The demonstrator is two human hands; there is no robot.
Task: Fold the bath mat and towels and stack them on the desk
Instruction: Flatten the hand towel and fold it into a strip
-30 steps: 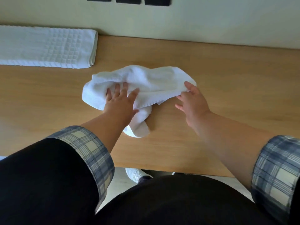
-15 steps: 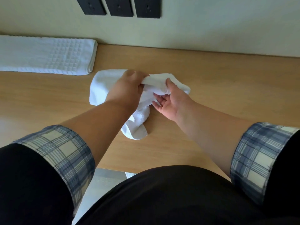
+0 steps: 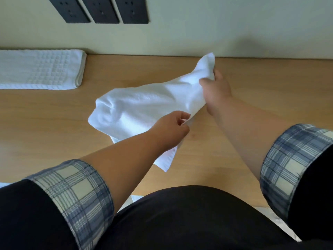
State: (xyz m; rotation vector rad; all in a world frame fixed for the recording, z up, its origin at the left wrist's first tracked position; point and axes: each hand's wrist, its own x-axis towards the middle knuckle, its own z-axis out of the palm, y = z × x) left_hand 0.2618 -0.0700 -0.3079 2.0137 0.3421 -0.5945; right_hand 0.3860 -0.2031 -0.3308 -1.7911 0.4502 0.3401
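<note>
Bath mat (image 3: 39,69), left of towel (image 3: 144,105), cut by frame edge. My left arm (image 3: 126,154) hides towel's near part; far corner half-hides my right fingers (image 3: 206,81).

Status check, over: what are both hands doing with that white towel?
Right hand grips towel corner, raised. Left hand pinches its near edge. Towel not yet folded. Folded bath mat sits apart, left.

I read soft, even light, moderately bright. A diffuse shadow sits on the wall (image 3: 252,42) above the right hand (image 3: 216,87); the desk (image 3: 27,114) shows pale sheen at left. Frame edges bow — the towel (image 3: 144,105) renders slightly soft.
</note>
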